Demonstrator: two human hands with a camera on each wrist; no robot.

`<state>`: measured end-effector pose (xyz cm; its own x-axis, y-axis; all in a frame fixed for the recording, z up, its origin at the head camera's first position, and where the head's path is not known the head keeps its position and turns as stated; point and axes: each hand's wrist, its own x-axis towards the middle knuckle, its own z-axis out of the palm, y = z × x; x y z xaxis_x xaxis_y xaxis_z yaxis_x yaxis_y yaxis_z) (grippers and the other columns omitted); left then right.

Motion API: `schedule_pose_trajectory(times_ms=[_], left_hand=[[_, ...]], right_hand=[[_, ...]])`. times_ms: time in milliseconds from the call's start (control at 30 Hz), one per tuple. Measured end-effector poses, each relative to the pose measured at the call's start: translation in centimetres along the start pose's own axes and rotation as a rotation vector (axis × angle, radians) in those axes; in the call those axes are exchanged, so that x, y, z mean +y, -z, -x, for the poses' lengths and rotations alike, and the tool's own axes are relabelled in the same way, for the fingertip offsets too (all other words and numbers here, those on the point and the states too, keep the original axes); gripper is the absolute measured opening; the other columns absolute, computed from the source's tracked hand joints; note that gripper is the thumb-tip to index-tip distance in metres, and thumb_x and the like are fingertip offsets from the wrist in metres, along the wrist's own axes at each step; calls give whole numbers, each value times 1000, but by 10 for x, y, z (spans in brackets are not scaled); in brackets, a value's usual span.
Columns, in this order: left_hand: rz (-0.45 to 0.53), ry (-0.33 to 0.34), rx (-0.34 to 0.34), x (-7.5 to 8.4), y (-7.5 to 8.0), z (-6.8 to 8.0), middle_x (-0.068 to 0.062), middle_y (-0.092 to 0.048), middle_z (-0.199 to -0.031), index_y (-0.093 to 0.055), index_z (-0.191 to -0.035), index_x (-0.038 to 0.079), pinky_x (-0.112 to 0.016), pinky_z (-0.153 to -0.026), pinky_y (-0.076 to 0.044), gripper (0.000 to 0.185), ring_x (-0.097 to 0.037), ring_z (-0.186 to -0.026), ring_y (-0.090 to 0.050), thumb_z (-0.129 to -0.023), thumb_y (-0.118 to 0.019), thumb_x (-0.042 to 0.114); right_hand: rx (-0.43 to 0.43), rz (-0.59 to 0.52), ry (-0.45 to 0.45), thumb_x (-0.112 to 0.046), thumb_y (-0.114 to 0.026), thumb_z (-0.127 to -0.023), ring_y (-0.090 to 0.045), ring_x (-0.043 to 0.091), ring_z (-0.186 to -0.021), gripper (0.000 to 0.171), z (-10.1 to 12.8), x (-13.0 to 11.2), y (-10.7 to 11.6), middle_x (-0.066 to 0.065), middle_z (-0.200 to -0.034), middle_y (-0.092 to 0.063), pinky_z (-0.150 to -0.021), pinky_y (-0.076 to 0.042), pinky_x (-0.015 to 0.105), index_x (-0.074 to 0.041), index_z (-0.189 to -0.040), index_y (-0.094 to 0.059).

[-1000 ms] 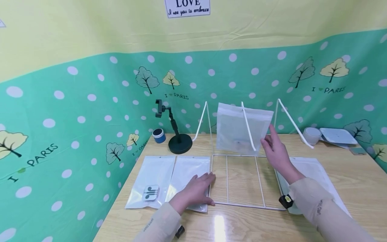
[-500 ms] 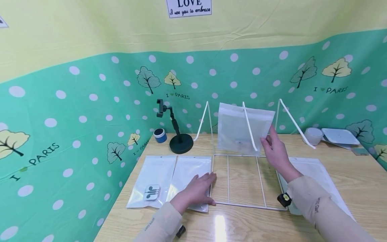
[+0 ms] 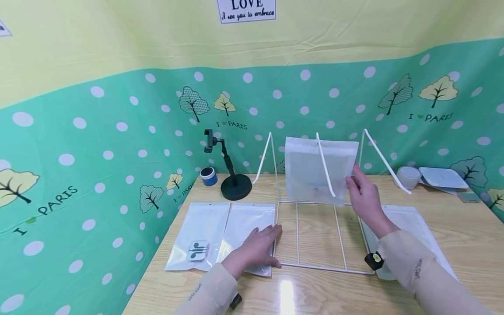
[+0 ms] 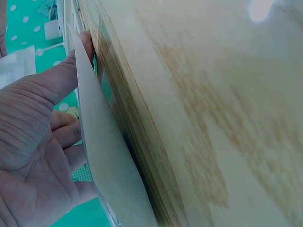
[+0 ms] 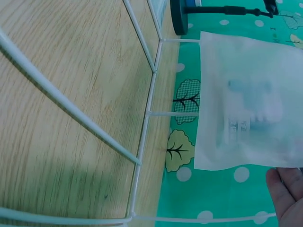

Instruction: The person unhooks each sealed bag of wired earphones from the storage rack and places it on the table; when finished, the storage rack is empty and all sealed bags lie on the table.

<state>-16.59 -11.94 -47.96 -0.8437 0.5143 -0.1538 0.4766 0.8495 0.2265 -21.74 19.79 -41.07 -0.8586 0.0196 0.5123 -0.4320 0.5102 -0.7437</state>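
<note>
A white frosted zip bag hangs on the middle hook of a white wire rack. In the right wrist view a pale, blurry item shows through the bag. My right hand is at the bag's right edge, thumb and fingertips just touching it. My left hand rests, fingers extended, over a clear-fronted zip bag and the rack's left bar. In the left wrist view its thumb lies along the edge of that flat bag. A neighbouring bag bears boxed earphones.
Left and right hooks of the rack stick out toward me on either side. Behind on the left stand a black phone stand and a blue jar. Another bag lies right, with a white roll and white tray farther back.
The hanging bag has swung from tilted to nearly level and sits slightly lower. My right hand has shifted a little to the right, toward the bag's outer edge. The left hand stays put.
</note>
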Motion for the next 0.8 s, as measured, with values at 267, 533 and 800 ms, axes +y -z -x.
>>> schedule_pose_trajectory(times_ms=[267,533,800], left_hand=[[6,-2,-3,2,2,1,-10,-40,-152,-32,-152,12,-55,-114,-25,105,-26,-140,-35,-69,-85,47],[5,-15,3,1,4,2,-9,-39,-153,-33,-152,12,-55,-113,-26,104,-26,-141,-35,-69,-85,47],[3,-12,3,1,4,2,-9,-39,-152,-30,-153,12,-55,-113,-26,106,-26,-140,-35,-70,-85,47]], right_hand=[[-28,-87,-14,-13,-41,-105,-62,26,-107,52,4,-5,10,25,-128,-59,-81,-51,13,-29,-153,-32],[-72,-150,12,-13,-41,-105,-57,-6,-98,49,8,-5,20,27,-123,-60,-77,-52,13,-25,-152,-34],[-157,-103,-53,-25,-40,-106,-57,-5,-102,46,16,-10,32,18,-131,-59,-75,-54,16,-32,-151,-36]])
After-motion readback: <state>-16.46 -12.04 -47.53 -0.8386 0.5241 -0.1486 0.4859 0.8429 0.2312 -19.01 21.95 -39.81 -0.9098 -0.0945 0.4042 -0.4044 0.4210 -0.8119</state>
